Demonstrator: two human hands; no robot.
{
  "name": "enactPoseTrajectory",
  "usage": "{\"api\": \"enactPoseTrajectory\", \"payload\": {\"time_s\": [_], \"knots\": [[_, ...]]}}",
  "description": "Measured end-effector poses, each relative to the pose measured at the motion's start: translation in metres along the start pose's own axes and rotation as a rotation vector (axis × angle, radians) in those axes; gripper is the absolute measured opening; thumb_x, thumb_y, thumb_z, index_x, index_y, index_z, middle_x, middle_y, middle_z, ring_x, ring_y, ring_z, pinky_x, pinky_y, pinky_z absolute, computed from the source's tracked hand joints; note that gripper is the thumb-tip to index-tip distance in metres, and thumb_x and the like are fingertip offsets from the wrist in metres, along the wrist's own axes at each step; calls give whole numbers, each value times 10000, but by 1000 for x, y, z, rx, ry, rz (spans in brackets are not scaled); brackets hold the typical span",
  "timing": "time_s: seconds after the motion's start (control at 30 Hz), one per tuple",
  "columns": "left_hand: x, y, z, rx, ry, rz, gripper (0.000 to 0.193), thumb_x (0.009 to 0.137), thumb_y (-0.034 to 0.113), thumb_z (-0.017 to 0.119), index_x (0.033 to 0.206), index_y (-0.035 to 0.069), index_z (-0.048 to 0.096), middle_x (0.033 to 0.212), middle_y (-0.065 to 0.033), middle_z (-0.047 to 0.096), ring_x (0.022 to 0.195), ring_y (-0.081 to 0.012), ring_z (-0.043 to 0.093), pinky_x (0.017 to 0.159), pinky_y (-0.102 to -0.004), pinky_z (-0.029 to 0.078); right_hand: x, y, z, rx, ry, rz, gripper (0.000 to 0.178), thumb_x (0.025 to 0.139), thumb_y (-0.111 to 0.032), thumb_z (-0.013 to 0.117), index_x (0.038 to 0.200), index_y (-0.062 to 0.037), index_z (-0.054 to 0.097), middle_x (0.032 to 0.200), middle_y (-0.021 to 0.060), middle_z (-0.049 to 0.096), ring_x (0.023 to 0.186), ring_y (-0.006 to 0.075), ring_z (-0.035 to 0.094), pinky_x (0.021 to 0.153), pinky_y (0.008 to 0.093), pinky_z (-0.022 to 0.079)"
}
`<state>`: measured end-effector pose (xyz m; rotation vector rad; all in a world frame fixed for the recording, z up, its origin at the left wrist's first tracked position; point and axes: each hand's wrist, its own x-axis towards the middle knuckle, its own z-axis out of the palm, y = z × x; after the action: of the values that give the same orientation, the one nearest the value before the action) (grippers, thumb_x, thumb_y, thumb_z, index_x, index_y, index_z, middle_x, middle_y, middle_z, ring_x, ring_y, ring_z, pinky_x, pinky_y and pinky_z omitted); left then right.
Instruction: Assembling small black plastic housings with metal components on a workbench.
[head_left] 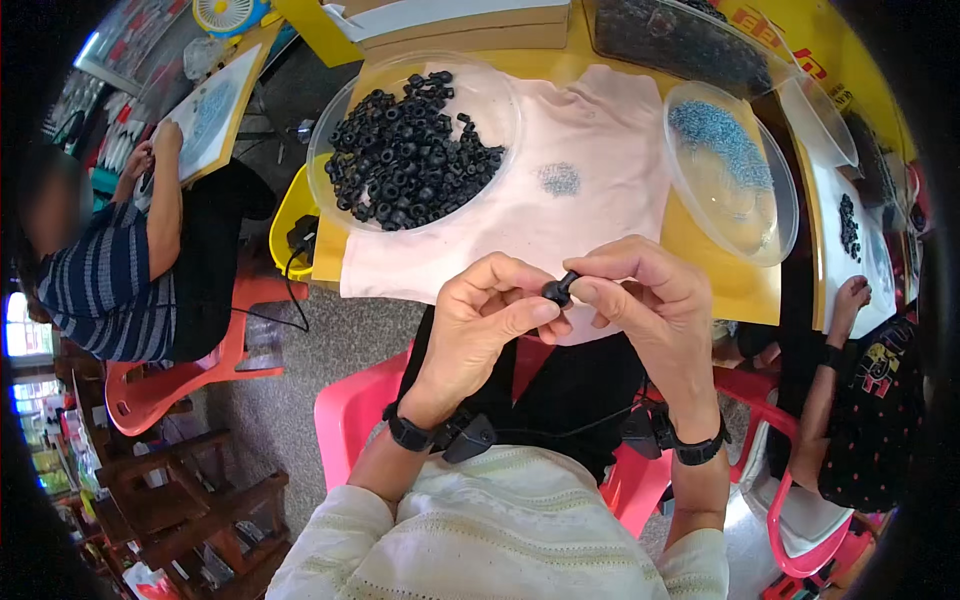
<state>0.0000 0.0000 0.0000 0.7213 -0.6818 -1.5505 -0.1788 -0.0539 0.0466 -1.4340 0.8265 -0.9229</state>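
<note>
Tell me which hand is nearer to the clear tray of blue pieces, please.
Right. The right hand is below and left of the tray; the left hand is farther left.

Your fingertips point(543, 312) cover part of that black piece point(557, 292), can't make out its full shape. The tiny grey bits point(559, 179) on your pink cloth point(600, 120)? Way too small to tell. Same with the bluish bits point(722, 140) in the clear tray point(735, 225). Top edge chops off the cardboard box point(470, 30) and fan point(222, 12); bottom edge cuts your shirt point(480, 530).
</note>
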Motion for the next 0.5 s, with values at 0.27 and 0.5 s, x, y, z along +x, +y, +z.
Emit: {"api": "enactPoseTrajectory", "payload": {"time_s": [0.27, 0.5], "knots": [[3, -1, 3, -87, -10, -51, 126, 899, 7, 662, 1012, -14, 609, 936, -146, 687, 778, -195, 688, 664, -288, 566, 0, -5, -1, -36, 21, -35, 120, 894, -17, 678, 1006, 25, 693, 891, 50, 677, 694, 63, 625, 580, 196, 504], [3, -3, 5, -7, 7, 40, 120, 902, -5, 655, 1012, -16, 609, 959, -152, 687, 808, -199, 693, 704, -291, 581, -1, -4, 2, -131, 11, -88, 127, 909, 0, 651, 1029, 29, 681, 919, 57, 664, 721, 75, 628, 603, 200, 506]]}}
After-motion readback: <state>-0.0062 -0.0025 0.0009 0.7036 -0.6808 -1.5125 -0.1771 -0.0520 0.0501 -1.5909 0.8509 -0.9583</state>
